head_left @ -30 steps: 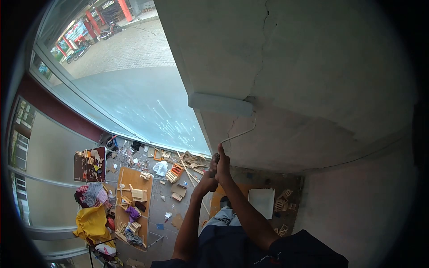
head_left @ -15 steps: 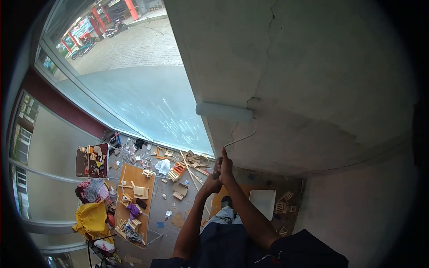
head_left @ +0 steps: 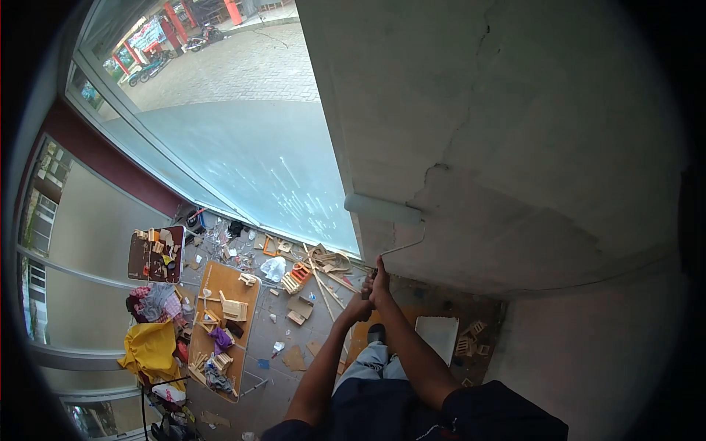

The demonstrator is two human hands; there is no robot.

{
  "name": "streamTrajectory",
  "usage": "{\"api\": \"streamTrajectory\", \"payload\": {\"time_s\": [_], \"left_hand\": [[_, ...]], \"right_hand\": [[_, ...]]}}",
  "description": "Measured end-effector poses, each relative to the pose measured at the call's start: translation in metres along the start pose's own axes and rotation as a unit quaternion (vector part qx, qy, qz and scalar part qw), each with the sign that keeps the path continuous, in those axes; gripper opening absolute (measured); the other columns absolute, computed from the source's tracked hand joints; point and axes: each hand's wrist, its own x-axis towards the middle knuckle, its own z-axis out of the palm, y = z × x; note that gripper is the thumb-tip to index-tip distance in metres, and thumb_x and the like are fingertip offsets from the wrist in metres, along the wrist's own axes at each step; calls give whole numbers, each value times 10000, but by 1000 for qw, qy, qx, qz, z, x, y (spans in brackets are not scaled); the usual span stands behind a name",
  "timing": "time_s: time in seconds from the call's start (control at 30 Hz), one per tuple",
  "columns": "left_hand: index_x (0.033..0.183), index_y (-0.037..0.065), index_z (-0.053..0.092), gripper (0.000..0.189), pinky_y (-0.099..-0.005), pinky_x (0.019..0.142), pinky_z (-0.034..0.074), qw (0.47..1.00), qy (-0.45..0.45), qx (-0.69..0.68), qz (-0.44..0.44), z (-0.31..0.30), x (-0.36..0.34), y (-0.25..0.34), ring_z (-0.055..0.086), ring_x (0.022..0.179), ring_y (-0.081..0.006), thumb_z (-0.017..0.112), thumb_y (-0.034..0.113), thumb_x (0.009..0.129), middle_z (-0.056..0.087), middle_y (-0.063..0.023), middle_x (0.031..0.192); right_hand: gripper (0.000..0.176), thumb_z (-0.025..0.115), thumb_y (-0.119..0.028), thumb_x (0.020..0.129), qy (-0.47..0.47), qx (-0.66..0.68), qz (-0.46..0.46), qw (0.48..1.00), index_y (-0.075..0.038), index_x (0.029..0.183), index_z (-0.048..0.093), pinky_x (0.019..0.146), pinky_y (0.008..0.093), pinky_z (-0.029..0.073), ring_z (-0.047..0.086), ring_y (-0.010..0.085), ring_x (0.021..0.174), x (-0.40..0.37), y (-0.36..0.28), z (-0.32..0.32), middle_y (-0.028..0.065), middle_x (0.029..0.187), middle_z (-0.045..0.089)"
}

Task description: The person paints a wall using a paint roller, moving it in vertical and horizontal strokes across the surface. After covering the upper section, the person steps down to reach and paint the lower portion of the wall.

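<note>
A paint roller (head_left: 384, 209) with a pale sleeve and a thin bent wire frame lies against the grey wall (head_left: 544, 132), close to its left edge by the glass. My right hand (head_left: 379, 287) is closed around the roller's handle, its thumb along the grip. Just below it, my left hand (head_left: 358, 307) also wraps the lower handle, touching the right. Most of the handle is hidden by my fingers. A crack (head_left: 462, 121) runs down the wall above the roller, and a darker patch (head_left: 529, 213) spreads to its right.
A white tray (head_left: 437, 338) lies right of my legs, near small wooden pieces (head_left: 471, 339). To the left, a low table (head_left: 248, 294) carries wooden items and cloth. A smaller dark table (head_left: 176, 237), a yellow cloth (head_left: 149, 348), wooden sticks (head_left: 321, 283) and scraps clutter the floor. The large window (head_left: 243, 162) adjoins the wall.
The roller has moved down the wall, farther below the crack's bend, and both my hands have come down with it. The view has shifted slightly.
</note>
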Motion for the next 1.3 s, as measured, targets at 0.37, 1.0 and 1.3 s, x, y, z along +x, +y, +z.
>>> {"api": "streamTrajectory", "payload": {"time_s": [0.37,1.0,1.3], "left_hand": [[744,32,516,212,-252,358,282,999,-2,-13,43,-2,-22,24,411,416,-79,590,223,690,465,-2,541],[655,27,501,208,-252,360,294,994,44,11,98,10,-16,10,425,421,-78,551,201,758,472,6,526],[665,-63,549,469,-327,446,423,991,100,87,-30,-4,51,-56,547,484,-179,602,401,704,550,-103,550]], "right_hand": [[598,575,-635,728,-39,1,-54,998,-138,505,330,311,248,193,235,81,299,-62,-25,30,-41,402,268],[581,576,-590,763,-29,-11,-102,994,-143,501,314,290,243,189,255,83,279,-77,-32,32,-40,394,272],[565,571,-605,746,41,-13,18,999,-142,521,337,298,267,215,267,105,292,30,13,-7,-31,408,263]]}}
